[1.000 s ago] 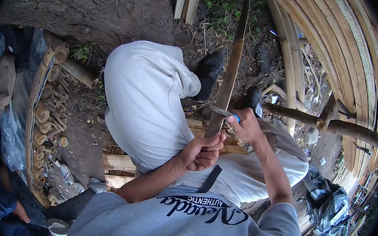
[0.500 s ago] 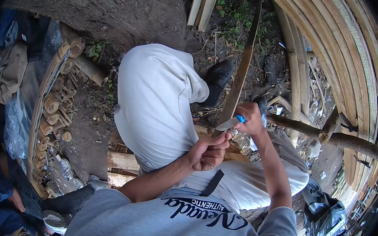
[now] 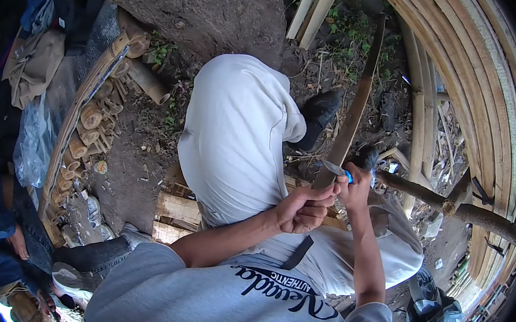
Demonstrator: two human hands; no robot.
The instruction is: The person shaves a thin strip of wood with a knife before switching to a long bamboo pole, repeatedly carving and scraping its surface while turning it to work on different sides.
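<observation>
Gripping a long bamboo strip (image 3: 354,117) near its lower end, the left hand (image 3: 303,210) has its fingers curled tight round the strip, thumb laid along it, just above the person's right knee. The right hand (image 3: 355,186) sits just beside and slightly farther up the strip, fingers wrapped round the blue handle of a knife (image 3: 337,169) whose blade lies across the strip's edge, pointing toward the left. The strip's long axis runs from the hands up and away over the ground, leaning a little to the right, with its far end near the grass at the top of the view. The right hand is the nearer to the untouched length of the strip. To the left of the strip the bent left knee in pale trousers (image 3: 236,134) crowds close; to the right a rough branch (image 3: 452,207) and a curved stack of bamboo slats (image 3: 477,76) hem the space, so the open room lies mostly forward along the strip itself.
</observation>
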